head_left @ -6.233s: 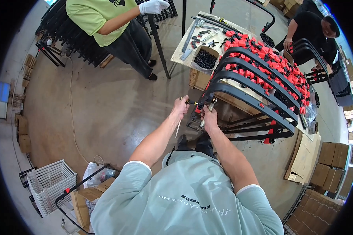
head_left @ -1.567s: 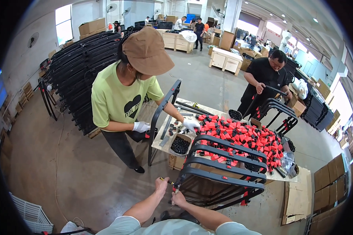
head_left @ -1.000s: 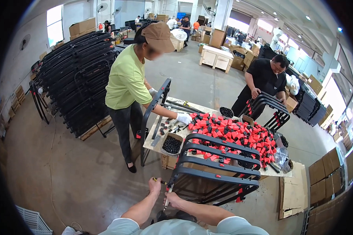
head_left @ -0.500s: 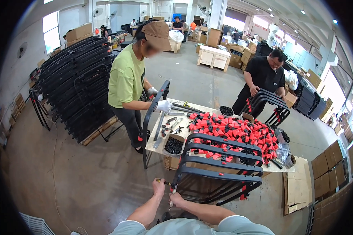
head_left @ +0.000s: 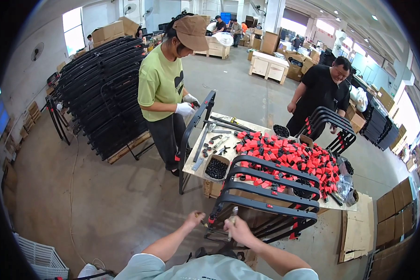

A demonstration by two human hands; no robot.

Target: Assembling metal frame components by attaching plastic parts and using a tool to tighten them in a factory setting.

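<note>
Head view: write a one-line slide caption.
Both hands, left hand and right hand, work at stacked black frames beside a table.

Landmark: worktable with red parts.

- Brown cardboard boxes: far beyond table, upper left, on top of black frame stack.
- Stacked brown cartons: right of table, along wall.
- Flat cardboard sheets: on floor just right of table.
- Brown boxes on pallets: well behind table, mid-floor.
- Small cartons: far left of table, by wall.
- Blue screen-like panel: far left wall.
</note>
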